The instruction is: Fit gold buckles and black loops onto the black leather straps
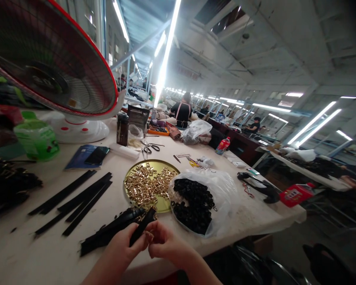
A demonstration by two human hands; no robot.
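At the table's near edge, my left hand (127,246) is closed around a black strap (142,226), its far end pointing up and away. My right hand (166,242) meets it, fingers pinched at a small gold metal buckle (148,236) by the strap; whether the strap runs through it I cannot tell. Just beyond lies a bundle of black straps (106,231). A gold round tray (163,205) bears a heap of small gold buckles (141,184). To its right, an open clear plastic bag (225,194) holds many small black pieces (192,206).
Loose black straps (86,200) lie on the left, with a dark pile (8,186) beyond them. A fan (77,128), green jug (37,138), phone (97,155) and scissors (151,148) stand or lie farther back. Red bottles (296,194) and a black-handled tool (261,186) are on the right.
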